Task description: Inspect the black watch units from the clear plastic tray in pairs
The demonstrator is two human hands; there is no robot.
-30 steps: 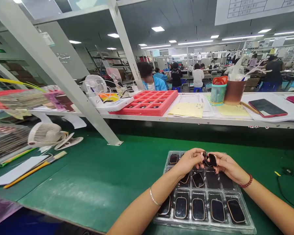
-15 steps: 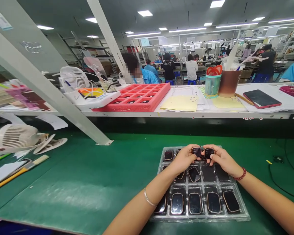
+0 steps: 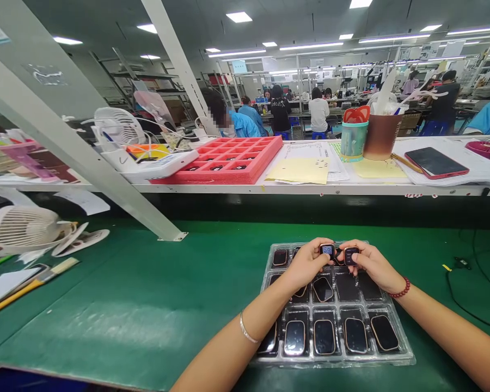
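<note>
Hands (image 3: 338, 261) holding watches (image 3: 338, 253) above clear tray (image 3: 335, 360), red foam tray (image 3: 245, 163) beyond

- White plastic fan (image 3: 22, 228), nine o'clock
- Yellow-handled flat paintbrush (image 3: 35, 283) on the green bench (image 3: 118, 305), eight o'clock
- Teal cylindrical cup (image 3: 353, 144) beside a tapered brown cup (image 3: 380, 139), two o'clock
- Flat black phone with red edge (image 3: 436, 163), three o'clock
- Thin black cable (image 3: 485, 325), four o'clock
</note>
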